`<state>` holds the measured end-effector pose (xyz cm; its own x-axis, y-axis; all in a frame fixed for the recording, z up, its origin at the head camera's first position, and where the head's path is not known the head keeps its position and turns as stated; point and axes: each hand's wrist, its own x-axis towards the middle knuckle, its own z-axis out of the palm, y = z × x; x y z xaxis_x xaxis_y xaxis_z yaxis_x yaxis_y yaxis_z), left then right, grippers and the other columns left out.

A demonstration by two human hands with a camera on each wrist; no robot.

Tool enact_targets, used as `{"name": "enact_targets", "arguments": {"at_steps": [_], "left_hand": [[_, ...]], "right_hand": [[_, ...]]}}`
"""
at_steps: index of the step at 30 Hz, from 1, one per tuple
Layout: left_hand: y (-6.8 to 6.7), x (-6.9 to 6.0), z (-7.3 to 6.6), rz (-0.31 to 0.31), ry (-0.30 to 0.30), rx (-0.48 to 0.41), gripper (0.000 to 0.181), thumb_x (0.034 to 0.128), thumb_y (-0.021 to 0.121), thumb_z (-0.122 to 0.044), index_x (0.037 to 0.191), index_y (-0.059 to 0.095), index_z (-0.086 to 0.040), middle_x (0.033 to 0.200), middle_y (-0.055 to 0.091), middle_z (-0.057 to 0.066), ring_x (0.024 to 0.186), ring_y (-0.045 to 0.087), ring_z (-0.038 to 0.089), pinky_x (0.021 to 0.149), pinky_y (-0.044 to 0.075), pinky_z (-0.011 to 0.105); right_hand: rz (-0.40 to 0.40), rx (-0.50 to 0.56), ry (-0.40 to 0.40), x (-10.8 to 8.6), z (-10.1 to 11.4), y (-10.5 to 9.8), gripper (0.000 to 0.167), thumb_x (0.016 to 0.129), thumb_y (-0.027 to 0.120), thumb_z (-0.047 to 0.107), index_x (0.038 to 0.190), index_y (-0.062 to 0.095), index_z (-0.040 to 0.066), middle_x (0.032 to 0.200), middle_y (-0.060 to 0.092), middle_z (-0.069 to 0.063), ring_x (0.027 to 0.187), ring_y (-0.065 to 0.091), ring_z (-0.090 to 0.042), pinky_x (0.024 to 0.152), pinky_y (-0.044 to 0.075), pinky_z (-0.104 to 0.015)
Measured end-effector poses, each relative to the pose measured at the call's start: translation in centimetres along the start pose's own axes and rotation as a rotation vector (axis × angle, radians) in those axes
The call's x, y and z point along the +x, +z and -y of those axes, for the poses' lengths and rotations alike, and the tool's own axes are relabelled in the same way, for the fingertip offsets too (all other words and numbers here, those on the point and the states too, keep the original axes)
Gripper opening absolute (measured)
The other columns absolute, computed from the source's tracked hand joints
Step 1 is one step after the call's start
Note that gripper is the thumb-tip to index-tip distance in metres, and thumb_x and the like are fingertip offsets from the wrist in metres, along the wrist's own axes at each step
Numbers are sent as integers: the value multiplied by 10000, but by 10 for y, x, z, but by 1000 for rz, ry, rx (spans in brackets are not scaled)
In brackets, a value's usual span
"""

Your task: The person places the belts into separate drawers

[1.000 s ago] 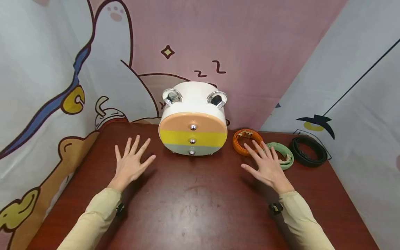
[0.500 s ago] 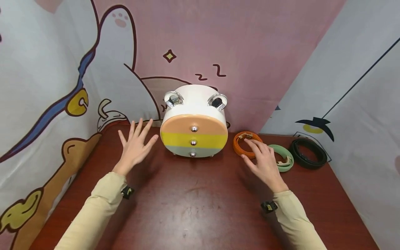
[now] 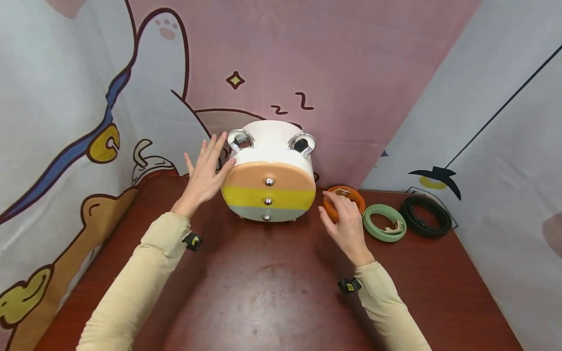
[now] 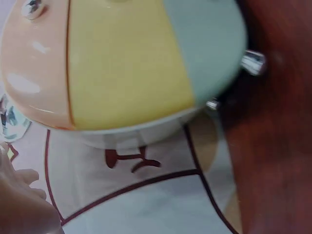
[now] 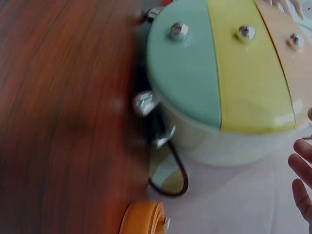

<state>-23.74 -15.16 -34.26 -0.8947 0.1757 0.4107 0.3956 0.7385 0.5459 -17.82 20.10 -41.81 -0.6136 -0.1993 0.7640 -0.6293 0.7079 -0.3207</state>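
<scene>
On the frog-shaped cabinet [image 3: 281, 171], all drawers [image 3: 287, 199] are closed, work seemingly barely begun, nothing being held by the spread left hand [image 3: 203, 181] at nine o'clock or loosely curved right hand [image 3: 348, 228] at four.

- White box [image 3: 269, 170], its front banded peach, yellow and grey-green; silver knobs [image 3: 269, 182]
- Orange belt [image 3: 361, 202], pale green belt [image 3: 386, 237], black belt [image 3: 432, 231] at right
- Red-brown tabletop [image 3: 272, 282]
- Far pink backdrop [image 3: 351, 97], cartoon print
- Cream sleeves [image 3: 145, 268]

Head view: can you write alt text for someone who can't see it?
A person's left hand and right hand flank a white cabinet with a striped front on a red-brown table. An orange belt, a green belt and a black belt lie coiled on the right.
</scene>
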Motion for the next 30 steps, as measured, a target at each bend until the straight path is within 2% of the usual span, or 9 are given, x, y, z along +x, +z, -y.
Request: {"name": "enact_targets", "arguments": {"at_steps": [8, 12, 17, 20, 23, 24, 26, 27, 30], "left_hand": [[0, 25, -13, -16, 77, -65, 747, 926, 305, -708, 1555, 98, -362, 1605, 94, 28, 1456, 48, 261, 1037, -223, 517], [1, 33, -11, 4, 130, -97, 722, 933, 349, -685, 1550, 136, -376, 1608, 91, 54, 1451, 87, 291, 1064, -172, 531], [3, 40, -5, 52, 190, -136, 728, 947, 461, -600, 1555, 148, -348, 1609, 101, 47, 1453, 88, 213, 1069, -162, 521], [3, 43, -2, 89, 197, -202, 758, 940, 543, -536, 1557, 158, -323, 1601, 152, 16, 1446, 122, 195, 1083, -125, 533], [4, 44, -1, 126, 178, -324, 745, 943, 618, -401, 1551, 200, -298, 1583, 209, -12, 1420, 186, 184, 1120, 51, 534], [4, 44, -1, 137, 165, -367, 738, 942, 636, -348, 1546, 215, -301, 1570, 236, -13, 1367, 291, 198, 1111, 143, 519], [6, 45, 0, 155, 140, -448, 724, 941, 652, -254, 1536, 241, -294, 1453, 394, 78, 1159, 477, 235, 998, 353, 476], [7, 45, 0, 161, 128, -485, 724, 938, 657, -215, 1532, 251, -296, 1390, 439, 100, 1043, 519, 232, 919, 417, 440], [8, 45, 1, 176, 102, -552, 725, 937, 653, -150, 1524, 258, -308, 1220, 516, 156, 803, 524, 233, 761, 447, 356]], "right_hand": [[-43, 123, -11, 16, 23, 17, 353, 850, 710, 93, 1187, 631, 20, 942, 646, -100, 813, 586, -264, 734, 428, -392], [-46, 201, 4, 23, 32, 24, 364, 847, 712, 48, 1200, 625, 28, 975, 653, -84, 800, 605, -225, 716, 474, -354], [-53, 263, -10, 34, 43, 34, 359, 847, 714, 20, 1194, 621, 16, 978, 657, -95, 776, 630, -189, 616, 510, -383], [-56, 279, -27, 40, 49, 41, 353, 852, 713, 24, 1192, 619, 10, 969, 670, -103, 752, 642, -183, 600, 520, -366], [-62, 294, -44, 46, 55, 48, 359, 841, 722, 15, 1185, 620, 2, 938, 688, -103, 701, 650, -176, 595, 527, -326], [-64, 300, -48, 47, 56, 50, 361, 836, 728, 13, 1181, 620, -2, 930, 692, -103, 684, 650, -174, 584, 526, -317], [-57, 317, -49, 51, 60, 54, 357, 835, 729, 11, 1173, 619, -5, 918, 697, -101, 660, 652, -169, 568, 524, -299], [-53, 328, -45, 53, 61, 56, 353, 836, 729, 13, 1171, 619, -3, 918, 699, -99, 655, 655, -167, 562, 524, -291], [-29, 367, -30, 58, 65, 61, 337, 856, 719, 24, 1178, 621, 5, 949, 706, -103, 677, 674, -176, 573, 530, -282]]}}
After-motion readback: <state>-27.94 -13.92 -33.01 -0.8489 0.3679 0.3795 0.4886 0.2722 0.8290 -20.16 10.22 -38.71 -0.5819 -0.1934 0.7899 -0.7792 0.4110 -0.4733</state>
